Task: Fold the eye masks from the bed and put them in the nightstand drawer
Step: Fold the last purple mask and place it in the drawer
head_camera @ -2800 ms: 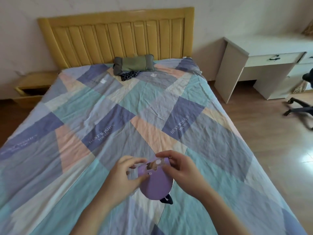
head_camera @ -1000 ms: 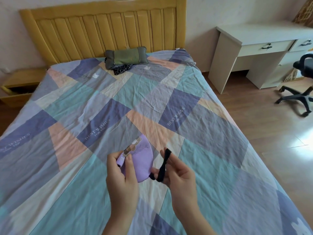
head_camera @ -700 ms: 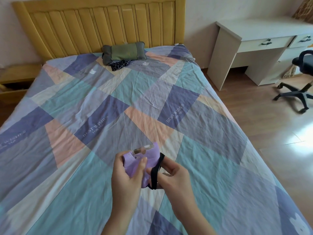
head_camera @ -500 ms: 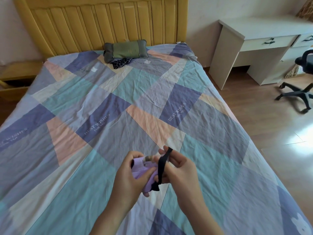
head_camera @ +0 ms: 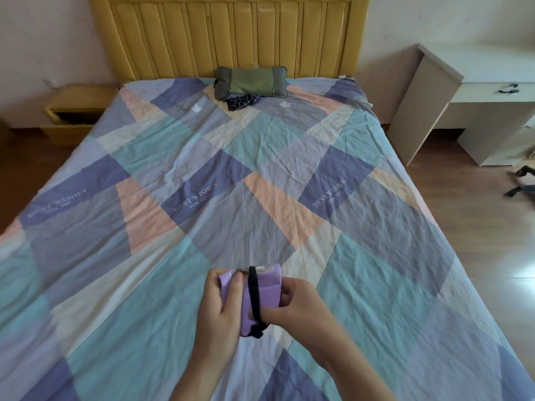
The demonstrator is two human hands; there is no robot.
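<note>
A purple eye mask (head_camera: 267,287), folded in half, is held just above the patchwork bedspread (head_camera: 231,175) near the foot of the bed. My left hand (head_camera: 223,311) grips its left side. My right hand (head_camera: 292,302) holds its right side, with the black elastic strap (head_camera: 254,290) wrapped over the front of the fold. A dark checked eye mask (head_camera: 241,101) lies by the pillow at the head of the bed. The wooden nightstand (head_camera: 73,111) stands at the far left with its drawer (head_camera: 75,117) open.
A green-grey pillow (head_camera: 250,82) rests against the yellow headboard (head_camera: 225,33). A white desk (head_camera: 474,91) stands to the right of the bed, and an office chair's base (head_camera: 521,183) shows at the right edge on the wooden floor.
The mask has gone from half-open to folded. My right hand has drawn the black strap across the fold. The camera view has shifted left and forward.
</note>
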